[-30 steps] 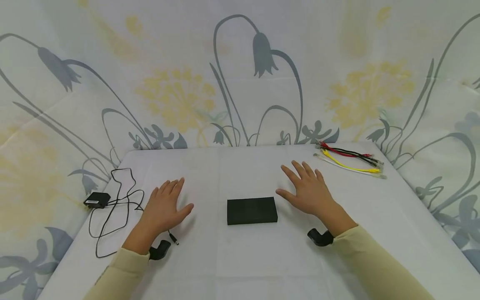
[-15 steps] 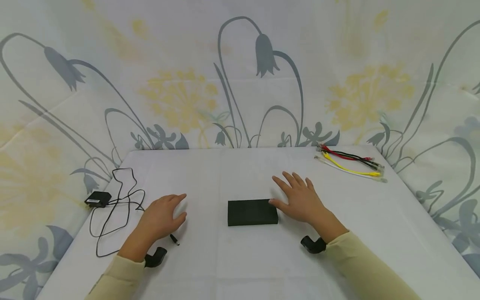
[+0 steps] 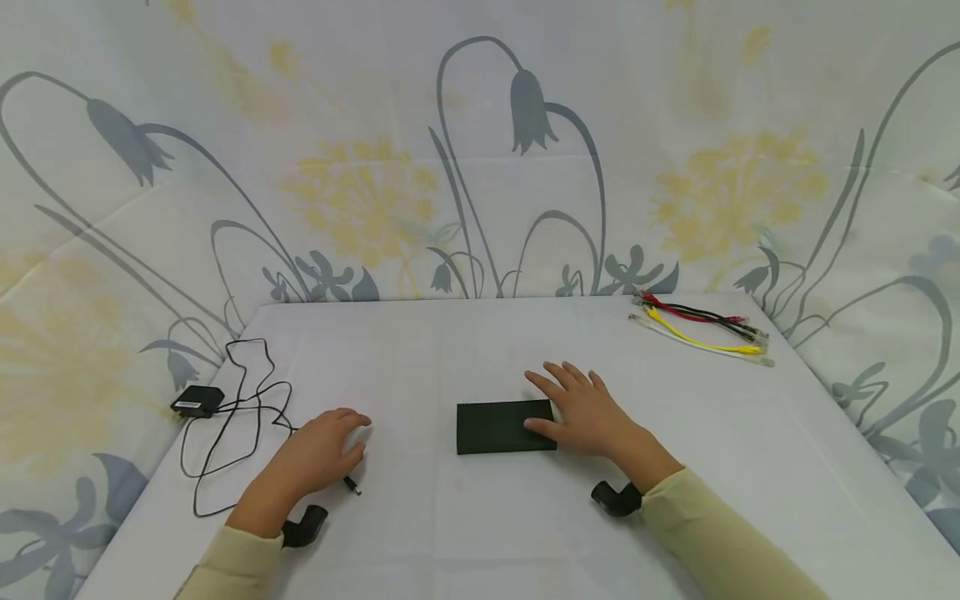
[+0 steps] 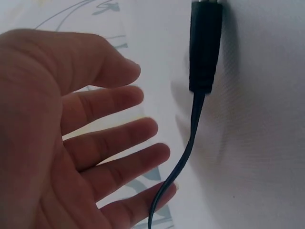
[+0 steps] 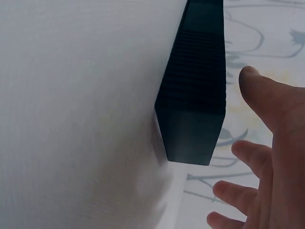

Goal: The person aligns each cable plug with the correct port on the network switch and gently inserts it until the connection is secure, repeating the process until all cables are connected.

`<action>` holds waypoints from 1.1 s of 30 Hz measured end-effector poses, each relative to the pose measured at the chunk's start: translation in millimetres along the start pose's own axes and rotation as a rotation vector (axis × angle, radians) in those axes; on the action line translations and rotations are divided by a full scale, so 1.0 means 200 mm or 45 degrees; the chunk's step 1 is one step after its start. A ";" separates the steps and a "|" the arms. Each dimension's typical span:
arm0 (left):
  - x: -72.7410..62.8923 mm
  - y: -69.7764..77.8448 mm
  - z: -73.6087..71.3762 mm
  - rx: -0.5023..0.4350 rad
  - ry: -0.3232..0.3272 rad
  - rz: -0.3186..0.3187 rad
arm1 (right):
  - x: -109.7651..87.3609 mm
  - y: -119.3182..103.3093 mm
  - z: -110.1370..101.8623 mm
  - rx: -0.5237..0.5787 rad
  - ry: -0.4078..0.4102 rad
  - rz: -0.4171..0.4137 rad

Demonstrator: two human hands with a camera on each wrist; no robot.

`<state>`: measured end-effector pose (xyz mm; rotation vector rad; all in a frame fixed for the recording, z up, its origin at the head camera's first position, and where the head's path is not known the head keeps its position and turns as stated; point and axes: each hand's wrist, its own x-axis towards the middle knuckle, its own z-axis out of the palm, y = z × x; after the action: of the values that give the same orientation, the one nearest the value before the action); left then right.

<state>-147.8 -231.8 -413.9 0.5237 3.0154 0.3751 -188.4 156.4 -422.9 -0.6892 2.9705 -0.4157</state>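
A black rectangular box (image 3: 491,428) with ridged edges lies flat on the white table. My right hand (image 3: 588,417) hovers at its right end, fingers spread, the thumb over the box's top; in the right wrist view a gap shows between thumb and box (image 5: 193,95). To the left, my left hand (image 3: 315,450) is held above the table with relaxed fingers and nothing in it. A black barrel plug (image 3: 352,485) lies just beside that hand; in the left wrist view the plug (image 4: 206,47) and its thin cord are apart from the thumb.
At the left edge sits a black power adapter (image 3: 198,401) with its loosely looped cord. Several short network cables, among them a yellow one (image 3: 697,340), lie at the back right. A flower-patterned cloth (image 3: 480,167) rises behind and beside the table.
Both hands have come lower and nearer. My right hand has also shifted left, bringing its thumb over the box. The left hand's fingers have bent a little. Box and cables stay put.
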 end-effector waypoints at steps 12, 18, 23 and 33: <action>-0.03 -0.02 -0.01 -0.045 -0.062 0.101 | 0.01 -0.01 0.06 0.000 -0.033 -0.064; -0.06 0.00 -0.02 -0.081 -0.108 0.113 | 0.01 -0.02 0.07 0.002 -0.046 -0.083; -0.08 0.01 -0.03 -0.117 -0.173 0.067 | 0.00 -0.03 0.07 0.009 -0.073 -0.097; -0.09 -0.01 0.00 -0.183 -0.201 0.085 | 0.00 -0.03 0.07 0.075 -0.135 -0.127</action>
<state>-132.2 -240.0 -413.8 0.6123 2.7998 0.5231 -184.0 147.0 -434.2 -0.8280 2.8215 -0.4563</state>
